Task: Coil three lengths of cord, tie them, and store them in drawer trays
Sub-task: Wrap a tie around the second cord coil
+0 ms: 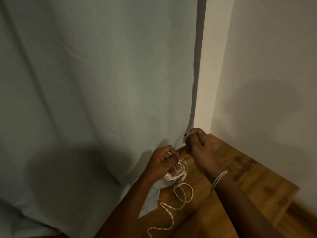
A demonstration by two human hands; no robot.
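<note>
Left hand (163,162) grips the coiled cord (176,172); right hand (199,145) pinches its end just above.

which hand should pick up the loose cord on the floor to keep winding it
Probably the right hand: it pinches only a thin strand. The left hand already grips the coil, and the loose cord trails onto the wooden floor below both.
</note>
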